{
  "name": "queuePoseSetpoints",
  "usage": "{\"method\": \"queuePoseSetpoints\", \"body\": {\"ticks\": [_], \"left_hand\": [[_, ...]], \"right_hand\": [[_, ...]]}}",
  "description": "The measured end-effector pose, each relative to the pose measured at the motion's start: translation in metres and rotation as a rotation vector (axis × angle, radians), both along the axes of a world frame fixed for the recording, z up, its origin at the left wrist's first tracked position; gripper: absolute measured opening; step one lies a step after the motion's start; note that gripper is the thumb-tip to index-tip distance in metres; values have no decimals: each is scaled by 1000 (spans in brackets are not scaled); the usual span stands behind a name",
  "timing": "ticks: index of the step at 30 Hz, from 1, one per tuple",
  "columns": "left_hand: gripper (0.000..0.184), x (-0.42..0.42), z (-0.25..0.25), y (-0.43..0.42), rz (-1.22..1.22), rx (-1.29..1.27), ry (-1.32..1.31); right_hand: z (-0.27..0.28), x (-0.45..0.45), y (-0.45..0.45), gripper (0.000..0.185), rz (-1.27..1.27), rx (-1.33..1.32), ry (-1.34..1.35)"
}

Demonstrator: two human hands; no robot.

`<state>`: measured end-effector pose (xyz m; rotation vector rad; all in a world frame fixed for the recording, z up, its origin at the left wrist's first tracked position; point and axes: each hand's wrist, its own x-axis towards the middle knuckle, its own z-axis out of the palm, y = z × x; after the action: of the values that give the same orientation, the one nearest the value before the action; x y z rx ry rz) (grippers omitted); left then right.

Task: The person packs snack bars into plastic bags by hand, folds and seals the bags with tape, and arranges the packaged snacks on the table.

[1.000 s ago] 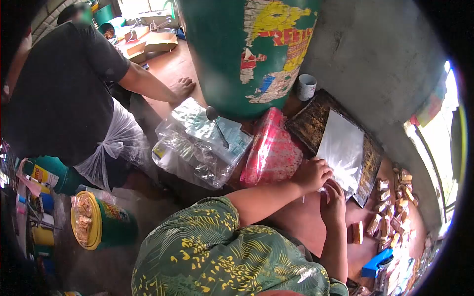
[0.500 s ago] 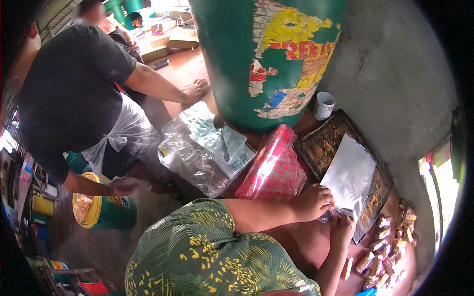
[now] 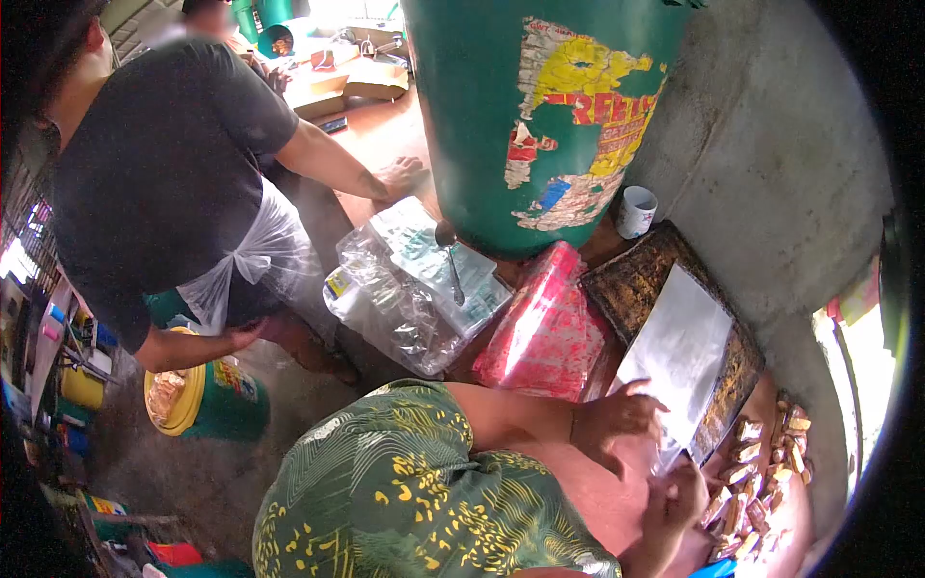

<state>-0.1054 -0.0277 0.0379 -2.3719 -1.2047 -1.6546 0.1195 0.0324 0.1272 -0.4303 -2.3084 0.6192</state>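
Note:
My left hand [image 3: 621, 424] hovers just off the near-left corner of a stack of clear-looking plastic sheets [image 3: 679, 328], its fingers apart and holding nothing visible. The sheets lie on a dark, crusted board [image 3: 617, 284]. My right hand [image 3: 677, 496] is lower and to the right, near the sheets' near end and beside a pile of small brown wrapped pieces [image 3: 756, 511]. Its fingers are curled, and what they may hold is hidden. A red and white plastic pack [image 3: 544, 332] lies left of the board.
A large green drum [image 3: 472, 125] with a torn label stands behind, a white mug [image 3: 636, 212] beside it. Plastic bags [image 3: 385, 308] and a spoon [image 3: 450, 260] lie to the left. A person in a dark shirt [image 3: 164, 144] leans on the table near a lidded bucket [image 3: 226, 405].
My hands, together at the sheets' near edge before, have moved apart. The right went down toward me; the left opened its fingers. The co-worker's lower hand drew in toward their body.

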Motion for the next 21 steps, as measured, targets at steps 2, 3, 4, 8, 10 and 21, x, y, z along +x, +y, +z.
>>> {"method": "queuePoseSetpoints", "body": {"ticks": [2, 3, 4, 8, 10, 21], "left_hand": [[32, 3, -6, -4, -81, -68, -4], [29, -1, -10, -5, -123, -136, -109], [26, -4, -15, -6, -165, -203, -216], [20, -17, -8, -11, -193, -374, -533], [21, -21, 3, -16, -188, -533, -764], [26, 77, 76, -35, -9, -364, 102]], "right_hand": [[-11, 56, 16, 25, -24, -27, 156], [-13, 81, 22, 25, -88, -9, 185], [-18, 109, 30, 27, -153, 7, 213], [-10, 178, 29, 47, -642, 379, 12], [-23, 159, 22, 26, -662, -113, 30], [19, 59, -34, 18, -216, 150, -39]]}}
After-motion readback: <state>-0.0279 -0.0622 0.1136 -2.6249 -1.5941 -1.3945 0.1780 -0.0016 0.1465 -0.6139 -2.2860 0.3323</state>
